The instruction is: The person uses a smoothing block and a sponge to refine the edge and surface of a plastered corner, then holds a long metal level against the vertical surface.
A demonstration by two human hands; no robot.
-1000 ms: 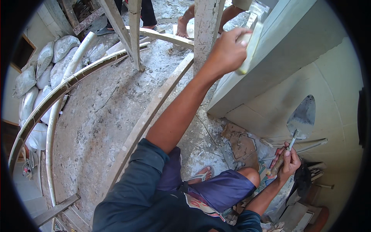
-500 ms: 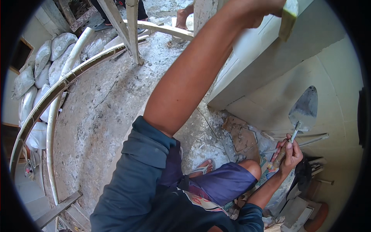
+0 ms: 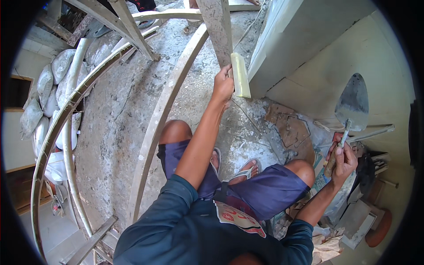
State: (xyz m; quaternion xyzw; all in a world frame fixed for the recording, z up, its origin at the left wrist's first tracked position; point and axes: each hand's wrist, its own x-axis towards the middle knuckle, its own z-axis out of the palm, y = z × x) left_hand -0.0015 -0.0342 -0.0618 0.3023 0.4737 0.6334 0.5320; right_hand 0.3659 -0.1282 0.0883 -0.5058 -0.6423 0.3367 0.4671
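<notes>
My left hand [image 3: 224,85] is closed around the back of a pale yellow plastering float [image 3: 240,76], its long narrow face turned right. The float is held out in front of me, beside the lower part of a wall edge [image 3: 270,51]. On the right, my right hand [image 3: 345,160] grips a pointed trowel [image 3: 353,104] by its wooden handle. The trowel's grey, mortar-stained blade points up, away from me, in front of the cream wall [image 3: 304,81].
A long wooden beam [image 3: 170,99] crosses the rough floor [image 3: 106,132] left of my legs. A wooden post [image 3: 216,31] stands ahead. Filled sacks [image 3: 44,84] are stacked at the far left. Broken brown board pieces [image 3: 289,130] lie by the wall; crumpled paper [image 3: 327,245] sits lower right.
My left arm has come down from the upper right, bringing the float lower and nearer to my knees. My right hand still holds the trowel upright. The view has shifted.
</notes>
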